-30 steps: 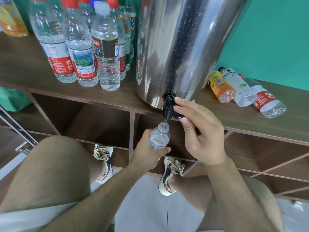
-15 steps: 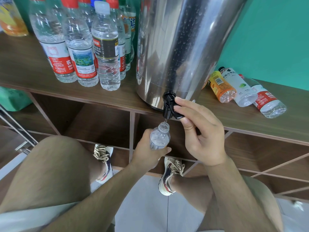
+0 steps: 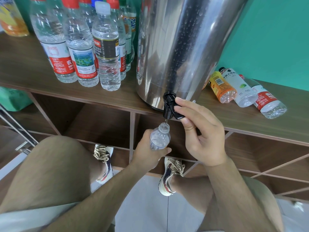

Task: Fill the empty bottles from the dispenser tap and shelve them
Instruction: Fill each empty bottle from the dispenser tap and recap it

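A tall steel dispenser stands on the wooden shelf top, its black tap jutting over the front edge. My right hand pinches the tap lever between thumb and fingers. Right under the spout, my left hand grips a small clear uncapped bottle, held upright, and a thin stream of water runs into its mouth. Several capped water bottles stand in a cluster left of the dispenser. Three bottles without caps lie on their sides to the right of it.
Open wooden compartments sit below the shelf top, with diagonal dividers at the right. A green wall rises behind. My knees and both shoes are over the tiled floor. A metal frame angles in at the left.
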{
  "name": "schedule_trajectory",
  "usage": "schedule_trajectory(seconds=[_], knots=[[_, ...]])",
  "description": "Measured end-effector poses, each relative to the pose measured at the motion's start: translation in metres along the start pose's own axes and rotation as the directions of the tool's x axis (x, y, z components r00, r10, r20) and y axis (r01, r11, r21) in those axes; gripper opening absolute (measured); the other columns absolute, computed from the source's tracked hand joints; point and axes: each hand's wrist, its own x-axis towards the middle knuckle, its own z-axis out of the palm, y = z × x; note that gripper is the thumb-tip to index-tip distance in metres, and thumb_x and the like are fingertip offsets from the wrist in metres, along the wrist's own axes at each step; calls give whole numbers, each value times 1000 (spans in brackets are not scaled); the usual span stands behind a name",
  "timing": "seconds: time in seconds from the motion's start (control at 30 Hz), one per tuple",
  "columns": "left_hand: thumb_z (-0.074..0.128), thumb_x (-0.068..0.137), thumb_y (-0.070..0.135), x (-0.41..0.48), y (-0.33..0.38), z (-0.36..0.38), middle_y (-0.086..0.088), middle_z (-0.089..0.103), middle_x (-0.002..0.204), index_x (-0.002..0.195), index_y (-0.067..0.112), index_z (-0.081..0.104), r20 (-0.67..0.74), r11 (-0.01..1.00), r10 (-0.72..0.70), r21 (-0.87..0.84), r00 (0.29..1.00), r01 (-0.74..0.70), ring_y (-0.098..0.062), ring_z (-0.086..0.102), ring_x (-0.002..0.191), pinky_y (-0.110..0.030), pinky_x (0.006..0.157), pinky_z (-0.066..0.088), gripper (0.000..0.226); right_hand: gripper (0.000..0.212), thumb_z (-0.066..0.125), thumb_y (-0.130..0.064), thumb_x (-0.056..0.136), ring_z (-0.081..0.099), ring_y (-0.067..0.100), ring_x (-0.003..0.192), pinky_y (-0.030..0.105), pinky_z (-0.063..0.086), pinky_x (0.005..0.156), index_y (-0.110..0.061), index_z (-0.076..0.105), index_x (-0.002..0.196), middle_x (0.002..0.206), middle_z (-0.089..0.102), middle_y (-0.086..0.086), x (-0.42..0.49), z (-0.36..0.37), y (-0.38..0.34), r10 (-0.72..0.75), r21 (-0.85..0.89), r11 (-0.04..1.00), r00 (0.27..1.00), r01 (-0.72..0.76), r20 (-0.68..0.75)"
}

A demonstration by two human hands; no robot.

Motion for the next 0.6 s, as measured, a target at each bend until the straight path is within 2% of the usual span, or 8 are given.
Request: schedule_trajectory(seconds=[0.2,0.6], knots=[[89,80,28,0,-2,0,11,59,125,135,30,43,-3,1000,1,6,1000,-1,-13,60,116,-13,86,48,72,25,57,-2,102,67,20,126,36,52,105,-1,74,120,135,68,11,-1,1,0,-1,-3,1000,1000,1,-6],[89,80,29,1,-4,1,13,59,124,135,32,43,-5,1000,9,11,1000,-9,-11,60,114,-12,83,47,72,24,57,-1,102,67,21,126,38,54,103,-1,74,120,134,69,11,-1,2,1,3,6,1000,1000,-3,-15]])
